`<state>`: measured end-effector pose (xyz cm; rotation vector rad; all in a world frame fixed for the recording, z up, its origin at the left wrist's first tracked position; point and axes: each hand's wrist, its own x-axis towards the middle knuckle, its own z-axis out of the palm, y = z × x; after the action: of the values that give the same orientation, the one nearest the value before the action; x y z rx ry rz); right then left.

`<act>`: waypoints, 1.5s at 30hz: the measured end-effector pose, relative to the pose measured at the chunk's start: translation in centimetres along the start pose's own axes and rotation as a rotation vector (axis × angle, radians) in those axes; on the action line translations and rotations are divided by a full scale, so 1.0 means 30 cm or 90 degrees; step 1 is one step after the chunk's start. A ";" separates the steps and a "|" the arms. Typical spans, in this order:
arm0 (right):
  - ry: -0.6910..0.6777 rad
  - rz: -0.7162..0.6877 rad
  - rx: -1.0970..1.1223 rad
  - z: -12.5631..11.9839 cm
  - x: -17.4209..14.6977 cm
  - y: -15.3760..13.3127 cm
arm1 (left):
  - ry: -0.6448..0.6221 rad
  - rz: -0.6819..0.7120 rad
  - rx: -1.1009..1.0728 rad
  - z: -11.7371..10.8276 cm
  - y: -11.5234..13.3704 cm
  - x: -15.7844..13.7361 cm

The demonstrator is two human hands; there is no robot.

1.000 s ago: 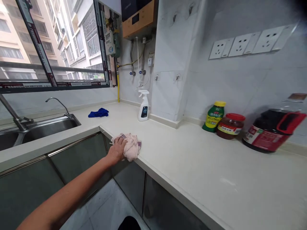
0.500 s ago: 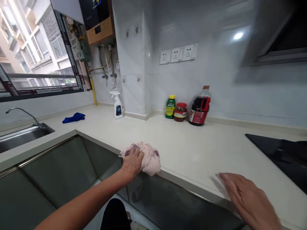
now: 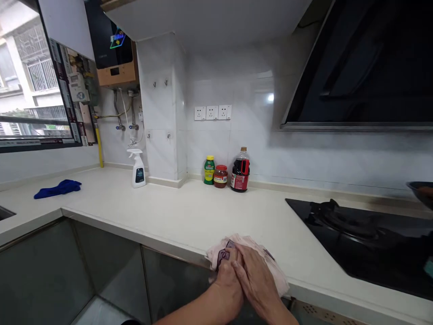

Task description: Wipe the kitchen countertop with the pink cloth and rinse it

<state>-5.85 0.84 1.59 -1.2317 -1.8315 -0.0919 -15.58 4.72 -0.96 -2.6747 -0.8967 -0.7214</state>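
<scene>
Since earlier frame, our right hand (image 3: 256, 276) has come in from lower right, now against left hand (image 3: 227, 276). Left bunched on pink cloth (image 3: 279, 276), lower centre, at front edge of counter (image 3: 169, 212); right's grip we cannot tell. Beyond, mid-frame: green bottle (image 3: 209, 172), red-lidded jar (image 3: 221, 178).

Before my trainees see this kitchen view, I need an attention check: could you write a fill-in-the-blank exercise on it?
1. The pale cloth under the left hand and right hand is ____ in colour.
2. The crumpled rag left of the spray bottle is ____.
3. The jar stands ____ the green bottle and the red-handled bottle.
4. The jar's lid is ____.
Missing words: pink; blue; between; red.
</scene>
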 end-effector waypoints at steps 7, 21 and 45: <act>-0.138 -0.058 -0.171 -0.007 0.011 0.005 | 0.067 -0.083 -0.301 -0.298 -0.268 -0.209; -0.251 -0.152 -0.297 0.386 0.254 -0.338 | 0.110 -0.349 -0.029 -0.334 -0.751 -0.206; 0.059 -0.207 -0.410 -0.192 -0.178 0.285 | -0.045 -0.430 0.043 -0.359 -0.738 -0.195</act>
<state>4.89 -1.52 -2.11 -1.2997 -1.9721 -0.9649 -37.32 15.32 6.48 -2.3291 -1.8391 -0.6968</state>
